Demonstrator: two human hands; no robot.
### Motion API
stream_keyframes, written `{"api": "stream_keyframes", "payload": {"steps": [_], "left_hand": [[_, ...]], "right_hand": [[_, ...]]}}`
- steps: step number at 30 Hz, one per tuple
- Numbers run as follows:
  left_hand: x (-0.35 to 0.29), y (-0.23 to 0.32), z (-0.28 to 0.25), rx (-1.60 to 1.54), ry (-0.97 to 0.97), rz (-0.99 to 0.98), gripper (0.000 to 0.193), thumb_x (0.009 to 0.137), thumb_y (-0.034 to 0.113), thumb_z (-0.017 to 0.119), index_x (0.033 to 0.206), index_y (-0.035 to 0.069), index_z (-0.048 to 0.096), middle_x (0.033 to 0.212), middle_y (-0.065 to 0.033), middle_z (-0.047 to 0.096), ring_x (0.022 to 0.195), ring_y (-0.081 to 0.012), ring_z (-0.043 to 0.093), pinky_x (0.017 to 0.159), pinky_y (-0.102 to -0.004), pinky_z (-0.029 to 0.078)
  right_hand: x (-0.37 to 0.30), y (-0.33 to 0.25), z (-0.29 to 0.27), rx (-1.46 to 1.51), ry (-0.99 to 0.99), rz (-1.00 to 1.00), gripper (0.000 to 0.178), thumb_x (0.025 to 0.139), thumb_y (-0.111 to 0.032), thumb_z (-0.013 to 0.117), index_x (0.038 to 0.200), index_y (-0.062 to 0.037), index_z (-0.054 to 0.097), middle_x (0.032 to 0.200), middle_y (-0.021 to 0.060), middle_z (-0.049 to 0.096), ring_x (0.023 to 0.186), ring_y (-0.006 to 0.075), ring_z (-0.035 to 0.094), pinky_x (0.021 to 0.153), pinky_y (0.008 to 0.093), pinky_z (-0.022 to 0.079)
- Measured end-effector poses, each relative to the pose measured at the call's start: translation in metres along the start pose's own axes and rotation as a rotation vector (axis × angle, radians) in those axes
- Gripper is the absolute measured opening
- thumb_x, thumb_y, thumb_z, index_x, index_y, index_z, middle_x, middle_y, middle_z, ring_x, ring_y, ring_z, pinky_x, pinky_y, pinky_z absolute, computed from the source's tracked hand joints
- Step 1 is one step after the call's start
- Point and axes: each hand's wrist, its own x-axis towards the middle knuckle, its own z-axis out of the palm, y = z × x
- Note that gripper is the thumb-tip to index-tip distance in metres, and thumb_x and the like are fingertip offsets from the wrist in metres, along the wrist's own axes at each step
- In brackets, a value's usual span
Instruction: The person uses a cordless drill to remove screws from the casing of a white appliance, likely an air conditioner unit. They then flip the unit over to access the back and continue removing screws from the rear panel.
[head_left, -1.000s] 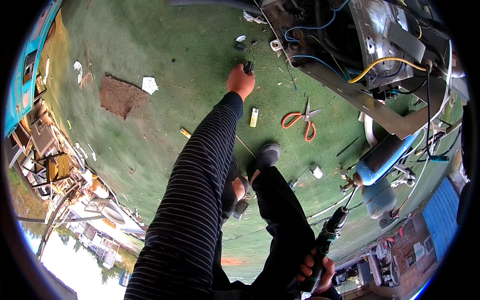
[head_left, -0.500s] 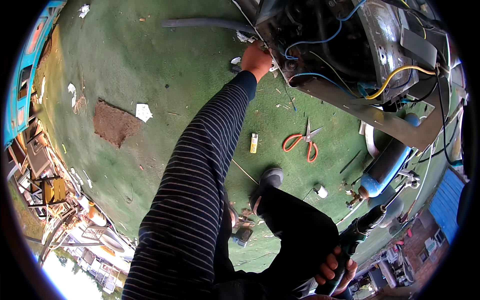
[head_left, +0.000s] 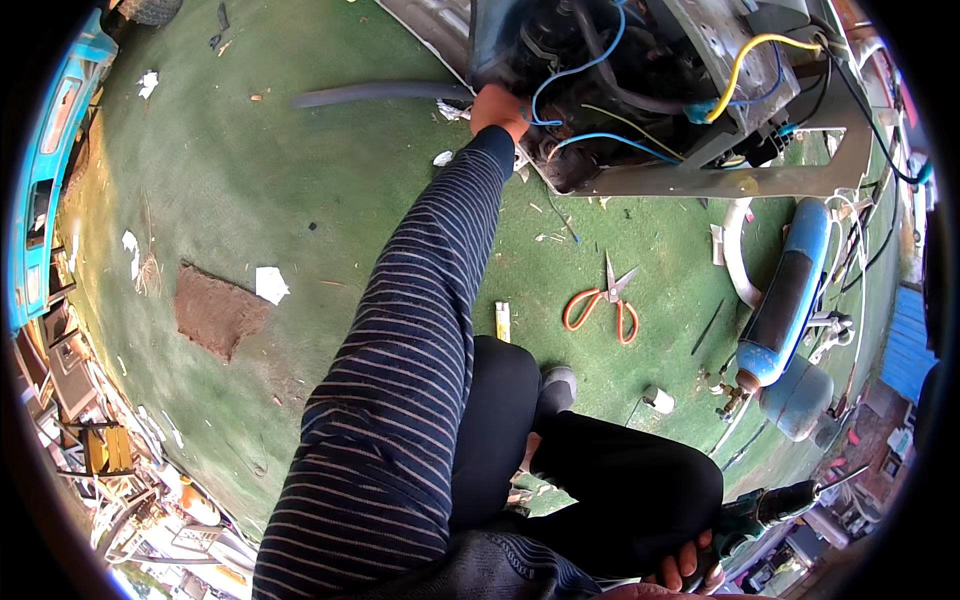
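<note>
At the near left corner of a metal machine frame (head_left: 700, 180), my left hand (head_left: 498, 112) is closed over the edge, its fingertips mostly hidden behind its back. Blue wires (head_left: 610, 138) run through the dark greasy inside of the frame, just right of that hand. Low on the right, my right hand (head_left: 690, 566) is wrapped round the grip of a power drill (head_left: 755, 515). A long thin bit sticks out of the drill, pointing up and right, away from the frame.
On the green floor lie orange-handled scissors (head_left: 605, 300), a lighter (head_left: 502, 322) and a brown mat piece (head_left: 220, 308). A blue gas cylinder (head_left: 785, 290) lies at right. A grey hose (head_left: 380, 93) stretches left from the frame. Scrap and furniture line the left edge.
My view has shifted and my left knee has come up into sight. My left hand has moved slightly left and stays at the frame. The drill has swung lower and further right.
</note>
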Motion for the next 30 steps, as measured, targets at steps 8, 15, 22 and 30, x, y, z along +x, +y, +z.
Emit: {"api": "stream_keyframes", "payload": {"steps": [8,15,22,30], "left_hand": [[0.018,-0.028,0.009,-0.799,-0.053,-0.054,0.015,0.087,0.006,0.060,0.099,0.000,0.067,0.080,-0.0153,0.068,0.060,-0.0298,0.068,0.048,-0.0381,0.052],[-0.155,-0.134,-0.087,-0.649,-0.255,-0.225,0.017,0.097,0.009,0.060,0.112,0.006,0.066,0.087,-0.0034,0.068,0.059,-0.0108,0.063,0.047,-0.0242,0.047],[-0.284,-0.308,-0.232,-0.403,0.102,-0.400,0.019,0.094,0.008,0.059,0.109,-0.001,0.067,0.083,-0.0070,0.069,0.063,-0.0139,0.064,0.054,-0.0279,0.051],[-0.351,-0.400,-0.331,-0.189,0.774,-0.767,0.024,0.089,0.012,0.059,0.107,-0.002,0.067,0.090,-0.0171,0.072,0.084,-0.0292,0.069,0.074,-0.0396,0.054]], "right_hand": [[-0.046,0.019,-0.037,0.167,0.021,-0.142,0.040,0.096,-0.033,0.058,0.123,-0.0091,0.041,0.092,0.0038,0.048,0.071,0.0175,0.050,0.062,0.0393,0.045],[-0.059,0.047,-0.068,0.308,-0.109,-0.297,0.054,0.094,-0.036,0.065,0.133,-0.0067,0.040,0.098,0.0053,0.052,0.076,0.0176,0.055,0.064,0.0413,0.050],[-0.015,0.009,-0.062,0.403,-0.138,-0.158,0.044,0.098,-0.030,0.060,0.127,-0.0031,0.043,0.100,0.0044,0.052,0.083,0.0160,0.057,0.071,0.0364,0.053],[0.085,-0.026,-0.103,-0.498,0.251,0.000,0.030,0.102,-0.025,0.051,0.116,0.0017,0.052,0.102,0.0106,0.060,0.089,0.0201,0.063,0.080,0.0361,0.057]]}}
